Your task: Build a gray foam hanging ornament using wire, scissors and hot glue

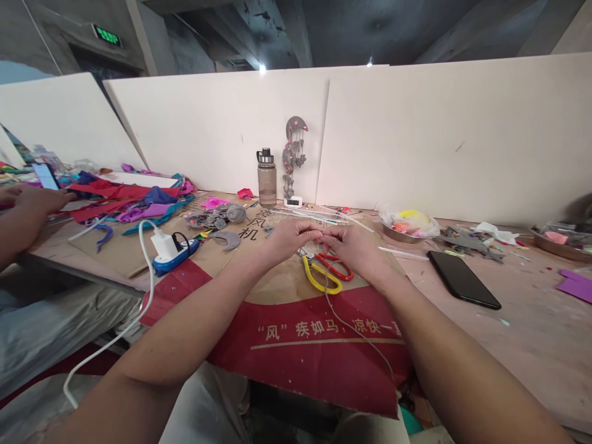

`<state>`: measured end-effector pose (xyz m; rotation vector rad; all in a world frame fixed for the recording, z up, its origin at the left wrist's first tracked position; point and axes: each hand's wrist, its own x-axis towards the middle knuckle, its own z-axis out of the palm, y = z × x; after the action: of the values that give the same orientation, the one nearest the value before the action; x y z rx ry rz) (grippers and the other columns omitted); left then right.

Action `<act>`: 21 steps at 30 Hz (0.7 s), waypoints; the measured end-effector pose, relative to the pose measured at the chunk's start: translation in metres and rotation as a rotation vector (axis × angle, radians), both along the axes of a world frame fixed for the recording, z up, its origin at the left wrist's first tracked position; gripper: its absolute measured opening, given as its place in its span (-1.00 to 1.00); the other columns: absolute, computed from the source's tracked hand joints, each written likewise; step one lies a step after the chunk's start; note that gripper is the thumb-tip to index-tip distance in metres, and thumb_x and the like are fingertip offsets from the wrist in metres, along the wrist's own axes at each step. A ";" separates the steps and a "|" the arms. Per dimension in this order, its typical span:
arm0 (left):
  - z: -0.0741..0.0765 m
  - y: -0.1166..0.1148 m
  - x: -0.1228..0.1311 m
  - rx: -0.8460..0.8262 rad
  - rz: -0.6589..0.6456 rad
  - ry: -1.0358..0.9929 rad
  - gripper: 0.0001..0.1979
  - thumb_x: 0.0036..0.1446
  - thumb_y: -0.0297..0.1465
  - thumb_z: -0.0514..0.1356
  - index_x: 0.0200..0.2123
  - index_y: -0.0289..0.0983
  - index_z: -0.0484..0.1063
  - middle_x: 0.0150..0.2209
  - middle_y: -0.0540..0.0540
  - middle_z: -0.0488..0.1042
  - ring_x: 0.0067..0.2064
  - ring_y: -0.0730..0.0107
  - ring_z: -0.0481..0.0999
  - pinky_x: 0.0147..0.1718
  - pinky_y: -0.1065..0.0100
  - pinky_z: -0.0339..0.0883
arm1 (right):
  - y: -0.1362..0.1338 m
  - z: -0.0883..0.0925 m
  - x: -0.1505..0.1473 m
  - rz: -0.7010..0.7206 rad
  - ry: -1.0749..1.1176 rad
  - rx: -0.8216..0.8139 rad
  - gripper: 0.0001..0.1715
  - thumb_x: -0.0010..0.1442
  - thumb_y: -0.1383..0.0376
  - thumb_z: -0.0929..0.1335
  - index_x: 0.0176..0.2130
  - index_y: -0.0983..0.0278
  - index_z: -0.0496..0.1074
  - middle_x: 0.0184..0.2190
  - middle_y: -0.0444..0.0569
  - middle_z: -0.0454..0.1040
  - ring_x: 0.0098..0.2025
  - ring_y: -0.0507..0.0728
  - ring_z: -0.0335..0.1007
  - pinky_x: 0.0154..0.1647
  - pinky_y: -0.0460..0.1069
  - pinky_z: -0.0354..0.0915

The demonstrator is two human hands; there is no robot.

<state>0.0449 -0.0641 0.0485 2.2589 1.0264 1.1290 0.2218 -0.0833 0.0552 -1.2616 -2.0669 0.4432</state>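
My left hand (pixel 289 238) and my right hand (pixel 354 245) meet over the cardboard, fingertips pinched together. From under my right fingers a strand of grey yarn (pixel 341 319) trails across the red part of the cardboard toward its front edge. What my left fingers pinch is too small and covered to make out. Just below both hands lies a pair of scissors (pixel 319 285) with one yellow and one red handle loop. Beyond my left hand are a grey crescent-shaped piece (pixel 226 239) and a ball of grey yarn (pixel 236 213).
A bottle (pixel 267 185) and a hanging grey crescent ornament (pixel 296 128) are at the white partition (pixel 416 135). A black phone (pixel 462 279) lies right, a blue power strip (pixel 178 258) left. Another person's hand (pixel 39 200) is at the far left, near colourful fabric (pixel 152 213).
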 end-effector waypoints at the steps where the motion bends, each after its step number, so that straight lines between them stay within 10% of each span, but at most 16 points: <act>1: 0.000 0.000 -0.001 0.007 0.005 0.001 -0.83 0.12 -0.36 0.17 -0.39 -0.24 0.57 -0.48 0.01 0.52 -0.38 0.40 0.44 -0.35 0.43 0.20 | 0.000 0.001 0.001 -0.012 -0.017 0.023 -0.69 0.19 0.20 0.28 -0.45 0.25 0.53 -0.66 -0.17 0.34 -0.61 -0.01 0.11 -0.56 -0.08 -0.02; 11: -0.005 0.003 -0.003 0.050 0.029 0.007 -0.77 0.13 -0.32 0.18 -0.51 -0.28 0.52 -0.54 0.01 0.47 -0.47 0.48 0.34 -0.44 0.44 0.12 | -0.002 0.007 0.002 -0.114 -0.041 0.195 -0.74 0.20 0.29 0.27 -0.45 0.28 0.49 -0.58 -0.11 0.44 -0.53 0.01 0.20 -0.46 -0.07 0.02; 21: -0.009 0.003 -0.001 -0.470 -0.202 -0.297 -0.71 0.06 -0.26 0.27 -0.18 -0.30 0.52 -0.31 -0.16 0.59 -0.41 0.41 0.52 -0.67 0.53 0.08 | -0.014 0.008 -0.007 -0.100 -0.098 0.230 -0.71 0.24 0.31 0.25 -0.49 0.27 0.42 -0.55 -0.09 0.41 -0.50 0.03 0.20 -0.43 -0.06 0.01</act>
<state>0.0442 -0.0610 0.0397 1.7212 0.8183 0.9771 0.2152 -0.0968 0.0631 -1.2612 -2.0570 0.0956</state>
